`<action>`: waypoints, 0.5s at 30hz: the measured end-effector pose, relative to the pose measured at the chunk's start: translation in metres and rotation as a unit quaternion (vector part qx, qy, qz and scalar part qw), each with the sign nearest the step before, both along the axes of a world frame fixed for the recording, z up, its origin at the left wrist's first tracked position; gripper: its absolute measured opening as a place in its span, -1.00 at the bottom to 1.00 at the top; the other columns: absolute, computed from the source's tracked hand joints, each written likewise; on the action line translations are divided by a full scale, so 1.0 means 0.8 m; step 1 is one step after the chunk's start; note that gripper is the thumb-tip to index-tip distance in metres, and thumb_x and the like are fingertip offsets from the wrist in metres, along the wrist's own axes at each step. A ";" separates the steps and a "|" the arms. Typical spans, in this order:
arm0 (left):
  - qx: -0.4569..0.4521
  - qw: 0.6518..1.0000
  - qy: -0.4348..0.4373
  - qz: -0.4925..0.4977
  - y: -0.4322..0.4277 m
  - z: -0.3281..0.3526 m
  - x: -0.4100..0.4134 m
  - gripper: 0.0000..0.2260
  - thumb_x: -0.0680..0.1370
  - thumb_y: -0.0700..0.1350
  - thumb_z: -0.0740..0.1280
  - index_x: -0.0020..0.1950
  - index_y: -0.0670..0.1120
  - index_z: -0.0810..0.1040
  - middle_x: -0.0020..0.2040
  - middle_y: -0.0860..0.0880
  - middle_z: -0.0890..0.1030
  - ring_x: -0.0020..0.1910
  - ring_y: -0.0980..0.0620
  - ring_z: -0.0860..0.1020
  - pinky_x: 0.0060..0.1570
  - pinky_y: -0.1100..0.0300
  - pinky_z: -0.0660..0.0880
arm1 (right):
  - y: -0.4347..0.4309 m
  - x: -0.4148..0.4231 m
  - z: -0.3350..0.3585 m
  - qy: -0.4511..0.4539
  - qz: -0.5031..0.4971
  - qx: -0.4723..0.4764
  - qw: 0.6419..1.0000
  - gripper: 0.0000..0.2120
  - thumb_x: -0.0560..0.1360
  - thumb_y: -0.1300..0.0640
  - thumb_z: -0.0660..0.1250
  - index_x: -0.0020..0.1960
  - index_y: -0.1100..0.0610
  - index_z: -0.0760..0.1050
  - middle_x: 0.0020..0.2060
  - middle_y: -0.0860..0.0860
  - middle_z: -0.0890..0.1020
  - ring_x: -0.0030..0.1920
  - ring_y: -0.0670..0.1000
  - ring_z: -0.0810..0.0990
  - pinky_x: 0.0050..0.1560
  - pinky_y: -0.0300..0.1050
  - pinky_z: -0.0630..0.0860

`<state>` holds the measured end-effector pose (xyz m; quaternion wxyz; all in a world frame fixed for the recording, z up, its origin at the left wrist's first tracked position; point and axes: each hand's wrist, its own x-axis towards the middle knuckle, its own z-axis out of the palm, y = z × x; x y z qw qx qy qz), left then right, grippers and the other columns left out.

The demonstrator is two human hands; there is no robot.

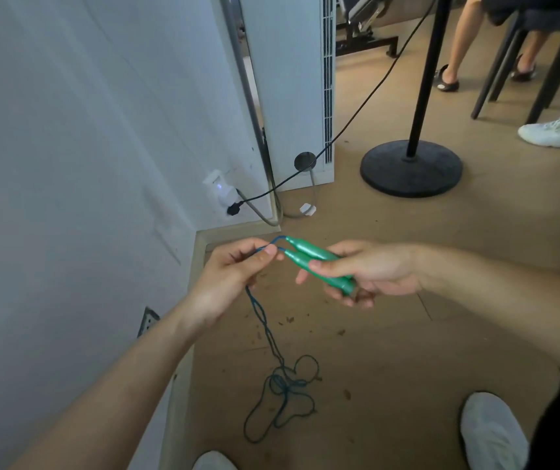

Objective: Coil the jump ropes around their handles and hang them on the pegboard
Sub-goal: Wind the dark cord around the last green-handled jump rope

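Two green jump-rope handles (pixel 309 256) lie side by side in my right hand (pixel 366 271), which grips them near their butt ends. Their thin blue rope (pixel 266 329) leaves the handle tips, and my left hand (pixel 234 276) pinches both strands just left of the tips. Below my left hand the doubled rope hangs down to the wooden floor and ends in a loose tangle (pixel 283 388). No pegboard is in view.
A white wall (pixel 85 147) runs along the left, with a plug and cable at a socket (pixel 222 195). A black round stand base (pixel 410 167) sits on the floor ahead. Other people's legs and a chair are at the top right. My white shoes (pixel 490 432) are at the bottom.
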<state>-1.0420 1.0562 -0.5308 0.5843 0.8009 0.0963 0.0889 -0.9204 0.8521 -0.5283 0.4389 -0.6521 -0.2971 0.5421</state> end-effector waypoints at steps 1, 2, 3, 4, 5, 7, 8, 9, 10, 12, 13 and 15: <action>-0.006 1.000 0.001 0.002 0.000 -0.001 0.001 -0.82 0.61 -0.08 0.31 -0.04 -0.13 0.65 -0.48 0.18 0.40 -0.44 0.16 0.30 -0.32 0.19 0.33 | 0.001 0.000 -0.002 0.008 -0.006 0.013 1.000 -0.69 0.62 -0.05 0.23 0.19 0.14 0.54 -0.33 0.00 0.47 -0.38 -0.06 0.43 -0.52 -0.26 0.33; -0.015 1.000 0.002 0.008 0.001 -0.003 0.002 -0.79 0.58 -0.01 0.31 -0.02 -0.13 0.66 -0.46 0.16 0.38 -0.43 0.13 0.31 -0.31 0.17 0.32 | 0.002 0.001 -0.004 0.028 -0.017 0.032 0.999 -0.70 0.63 -0.02 0.22 0.15 0.19 0.52 -0.34 -0.01 0.43 -0.40 -0.07 0.37 -0.55 -0.28 0.26; -0.025 1.000 0.004 0.018 0.002 -0.005 0.003 -0.74 0.56 0.02 0.31 0.01 -0.13 0.66 -0.43 0.12 0.41 -0.41 0.11 0.33 -0.31 0.17 0.32 | 0.002 0.001 -0.004 0.054 -0.030 0.055 0.997 -0.72 0.64 0.01 0.20 0.13 0.22 0.50 -0.34 -0.01 0.40 -0.41 -0.08 0.33 -0.56 -0.30 0.21; -0.034 0.999 0.010 0.030 0.004 -0.009 0.004 -0.72 0.58 0.02 0.29 0.07 -0.15 0.65 -0.39 0.07 0.45 -0.40 0.09 0.36 -0.31 0.17 0.34 | 0.002 0.002 -0.002 0.080 -0.047 0.080 0.992 -0.73 0.64 0.02 0.19 0.13 0.22 0.48 -0.35 -0.01 0.38 -0.42 -0.09 0.30 -0.56 -0.29 0.16; -0.042 0.998 0.017 0.041 0.006 -0.013 0.005 -0.73 0.62 0.00 0.27 0.11 -0.16 0.64 -0.35 0.04 0.50 -0.39 0.08 0.40 -0.32 0.19 0.36 | 0.003 0.004 0.000 0.102 -0.067 0.104 0.987 -0.71 0.64 0.02 0.18 0.16 0.22 0.48 -0.35 -0.01 0.37 -0.42 -0.09 0.29 -0.55 -0.28 0.14; -0.059 0.996 0.029 0.058 0.009 -0.021 0.005 -0.75 0.67 -0.05 0.22 0.14 -0.16 0.63 -0.31 0.02 0.55 -0.39 0.07 0.45 -0.34 0.24 0.41 | 0.003 0.011 0.006 0.137 -0.115 0.142 0.974 -0.62 0.62 -0.02 0.17 0.30 0.21 0.45 -0.36 -0.03 0.37 -0.42 -0.11 0.28 -0.53 -0.28 0.15; -0.069 0.995 0.032 0.067 0.009 -0.025 0.004 -0.77 0.68 -0.07 0.22 0.12 -0.17 0.61 -0.32 0.01 0.56 -0.41 0.07 0.45 -0.35 0.24 0.41 | 0.002 0.015 0.008 0.157 -0.139 0.155 0.965 -0.57 0.61 -0.04 0.18 0.37 0.18 0.42 -0.36 -0.05 0.37 -0.42 -0.11 0.28 -0.53 -0.29 0.17; -0.078 0.993 0.032 0.078 0.007 -0.028 0.003 -0.81 0.67 -0.10 0.23 0.08 -0.17 0.60 -0.34 0.01 0.56 -0.43 0.08 0.45 -0.36 0.25 0.41 | 0.001 0.018 0.011 0.183 -0.161 0.166 0.956 -0.53 0.60 -0.07 0.18 0.41 0.16 0.38 -0.36 -0.06 0.36 -0.42 -0.12 0.28 -0.53 -0.30 0.19; -0.086 0.992 0.027 0.089 0.005 -0.031 0.002 -0.85 0.67 -0.13 0.25 0.03 -0.15 0.59 -0.35 0.01 0.56 -0.45 0.08 0.43 -0.38 0.25 0.39 | 0.000 0.020 0.014 0.210 -0.178 0.177 0.945 -0.49 0.59 -0.09 0.19 0.44 0.16 0.35 -0.37 -0.06 0.36 -0.43 -0.13 0.28 -0.54 -0.31 0.19; -0.100 0.989 0.021 0.105 -0.004 -0.033 0.001 -0.88 0.65 -0.17 0.28 -0.06 -0.10 0.57 -0.38 0.00 0.55 -0.49 0.08 0.39 -0.44 0.27 0.33 | -0.002 0.023 0.019 0.257 -0.193 0.197 0.926 -0.45 0.59 -0.11 0.18 0.46 0.20 0.31 -0.37 -0.07 0.34 -0.45 -0.14 0.28 -0.55 -0.31 0.18; -0.108 0.988 0.024 0.107 -0.009 -0.033 0.001 -0.89 0.64 -0.18 0.30 -0.08 -0.10 0.58 -0.38 -0.01 0.54 -0.50 0.08 0.36 -0.47 0.27 0.29 | -0.003 0.022 0.021 0.271 -0.191 0.206 0.921 -0.44 0.60 -0.11 0.17 0.47 0.22 0.30 -0.38 -0.07 0.34 -0.46 -0.15 0.28 -0.55 -0.31 0.16; -0.119 0.988 0.042 0.089 -0.018 -0.029 0.002 -0.90 0.60 -0.17 0.36 -0.10 -0.11 0.61 -0.38 -0.04 0.54 -0.51 0.08 0.30 -0.50 0.28 0.22 | -0.002 0.019 0.022 0.292 -0.171 0.218 0.916 -0.41 0.61 -0.12 0.15 0.50 0.23 0.25 -0.39 -0.07 0.34 -0.46 -0.15 0.28 -0.56 -0.31 0.13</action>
